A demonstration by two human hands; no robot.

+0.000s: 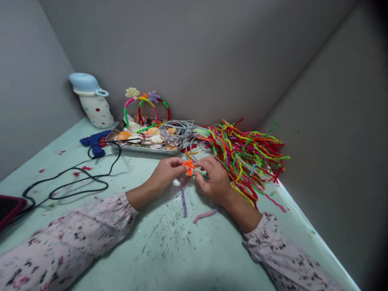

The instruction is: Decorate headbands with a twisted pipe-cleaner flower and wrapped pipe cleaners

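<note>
Between my two hands, just above the table, is a small orange pipe-cleaner flower (189,166). My left hand (169,171) pinches its left side between thumb and fingers. From the other side, my right hand (212,178) has its bent fingertips on the petals, with the thumb below. Under the hands lies a purple pipe cleaner (184,201), and a pink and purple one (204,215) rests below the right wrist. A big heap of coloured pipe cleaners (245,149) spreads beyond my right hand.
A metal tray (145,150) holds shells, a coil of grey wire (177,131) and two flowered pipe-cleaner hoops (156,109). Left of it are a blue glue gun (95,139), its looping black cord (100,176), a blue-lidded bottle (93,105) and a red-edged dark device (10,210).
</note>
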